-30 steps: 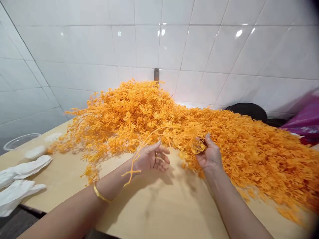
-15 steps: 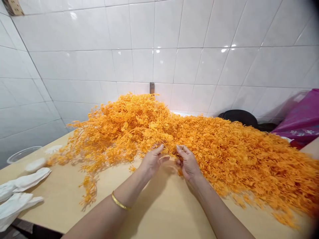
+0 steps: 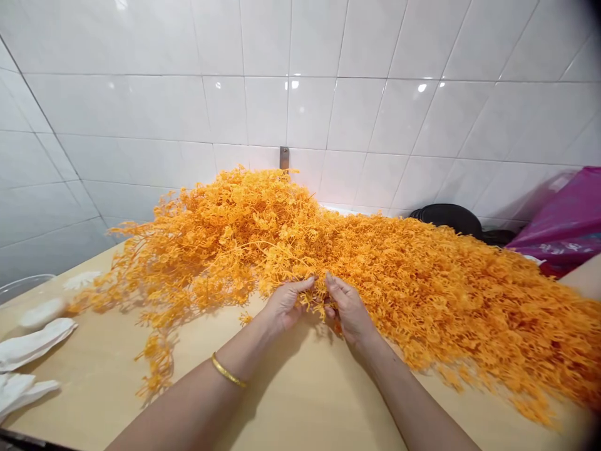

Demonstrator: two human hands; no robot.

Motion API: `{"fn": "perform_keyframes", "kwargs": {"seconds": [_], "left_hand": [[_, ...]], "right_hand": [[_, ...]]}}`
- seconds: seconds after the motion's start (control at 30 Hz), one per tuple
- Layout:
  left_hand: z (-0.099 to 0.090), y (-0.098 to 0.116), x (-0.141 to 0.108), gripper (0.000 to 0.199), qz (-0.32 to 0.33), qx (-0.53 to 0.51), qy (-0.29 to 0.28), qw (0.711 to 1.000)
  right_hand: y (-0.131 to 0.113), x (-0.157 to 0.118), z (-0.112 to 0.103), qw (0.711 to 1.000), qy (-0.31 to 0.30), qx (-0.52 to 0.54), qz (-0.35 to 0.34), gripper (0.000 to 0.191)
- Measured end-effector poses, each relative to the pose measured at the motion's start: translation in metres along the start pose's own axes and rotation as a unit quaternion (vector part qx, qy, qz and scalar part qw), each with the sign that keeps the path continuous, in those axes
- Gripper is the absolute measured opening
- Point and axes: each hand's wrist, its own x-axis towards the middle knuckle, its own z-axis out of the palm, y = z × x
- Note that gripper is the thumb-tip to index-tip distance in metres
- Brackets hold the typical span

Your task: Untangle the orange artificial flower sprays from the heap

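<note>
Both hands meet in front of a heap of orange, branching artificial foliage (image 3: pixel 225 225). Between them hangs a small orange foliage sprig (image 3: pixel 317 300). My left hand (image 3: pixel 285 305), with a gold bangle on its wrist, is closed with thumb and fingers on the sprig's left side. My right hand (image 3: pixel 350 308) pinches the sprig from the right, thumb uppermost. Fingertips of both hands are partly hidden among the orange strands. To the right, a denser spread of loose orange pieces (image 3: pixel 451 294) lies close beside my right hand.
A pale wooden table (image 3: pixel 300 401) carries the foliage up to a white tiled wall (image 3: pixel 310 113). White cloth gloves (image 3: pixel 35 344) lie at left by a clear round container (image 3: pixel 23 288). Black round items (image 3: pixel 448 219) and a purple bag (image 3: pixel 558 216) are behind at right; another person's arm (image 3: pixel 585 279) shows there.
The view has shifted slightly right and down. My hands have come closer together, and orange tips now hang between them where a gap showed before.
</note>
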Motion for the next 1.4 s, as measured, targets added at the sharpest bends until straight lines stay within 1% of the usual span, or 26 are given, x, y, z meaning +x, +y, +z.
{"fn": "perform_keyframes", "kwargs": {"seconds": [0.07, 0.13, 0.27, 0.37, 0.43, 0.53, 0.6, 0.67, 0.73, 0.83, 0.9, 0.93, 1.03, 1.1, 1.2, 1.3, 1.37, 1.4], "left_hand": [[0.001, -0.002, 0.0, 0.005, 0.006, 0.004, 0.021, 1.0], [0.0, -0.003, 0.0, 0.002, 0.002, -0.019, 0.005, 1.0], [-0.005, -0.001, 0.0, 0.011, -0.033, -0.095, -0.038, 0.994], [-0.01, 0.005, 0.003, 0.012, -0.039, -0.139, -0.058, 0.988], [-0.015, 0.009, 0.007, 0.012, -0.026, -0.146, -0.053, 0.988], [-0.02, 0.012, 0.012, 0.011, -0.001, -0.138, -0.029, 0.99], [-0.021, 0.011, 0.013, 0.011, 0.012, -0.123, -0.028, 0.992], [-0.019, 0.008, 0.011, 0.012, 0.024, -0.098, -0.037, 0.994], [-0.014, 0.004, 0.007, 0.011, 0.034, -0.066, -0.039, 0.996], [-0.008, 0.0, 0.001, 0.01, 0.051, -0.022, 0.0, 0.998], [-0.006, -0.002, -0.001, 0.013, 0.069, 0.0, 0.02, 0.997], [-0.005, -0.003, -0.001, 0.014, 0.08, 0.014, 0.015, 0.997], [-0.006, -0.008, -0.001, 0.018, 0.087, 0.061, -0.035, 0.994], [-0.006, -0.014, 0.0, 0.021, 0.065, 0.066, -0.064, 0.994], [-0.002, -0.022, -0.002, 0.023, 0.019, 0.04, -0.116, 0.992], [0.004, -0.023, -0.007, 0.024, 0.005, 0.028, -0.167, 0.986], [0.006, -0.02, -0.011, 0.024, 0.005, 0.033, -0.178, 0.983], [0.006, -0.019, -0.013, 0.025, 0.004, 0.035, -0.176, 0.984]], "right_hand": [[0.0, -0.001, 0.001, 0.998, -0.023, -0.05, -0.02, 0.025], [0.001, -0.001, 0.0, 0.994, -0.022, -0.102, -0.045, 0.024], [0.002, 0.001, 0.0, 0.98, 0.006, -0.181, -0.085, 0.023], [0.003, 0.002, -0.001, 0.977, 0.007, -0.195, -0.081, 0.022], [0.003, 0.004, -0.005, 0.984, 0.017, -0.166, -0.056, 0.022], [0.001, 0.007, -0.012, 0.995, 0.05, -0.089, -0.02, 0.025], [-0.002, 0.007, -0.014, 0.996, 0.057, -0.061, -0.017, 0.028], [-0.003, 0.006, -0.012, 0.996, 0.042, -0.078, -0.019, 0.03], [-0.002, 0.003, -0.005, 0.993, 0.007, -0.12, -0.012, 0.03], [0.002, -0.002, 0.005, 0.985, -0.029, -0.171, -0.02, 0.028], [0.004, -0.003, 0.008, 0.98, -0.026, -0.194, -0.045, 0.026], [0.005, -0.003, 0.008, 0.977, -0.019, -0.205, -0.058, 0.027], [0.002, -0.003, 0.005, 0.968, 0.025, -0.232, -0.088, 0.029], [-0.002, -0.003, 0.003, 0.961, 0.08, -0.239, -0.113, 0.03], [-0.009, -0.003, 0.002, 0.946, 0.16, -0.24, -0.15, 0.032], [-0.015, -0.001, 0.0, 0.928, 0.196, -0.269, -0.169, 0.033], [-0.02, 0.003, -0.006, 0.919, 0.23, -0.27, -0.174, 0.032], [-0.023, 0.005, -0.012, 0.916, 0.261, -0.249, -0.177, 0.031]]}}
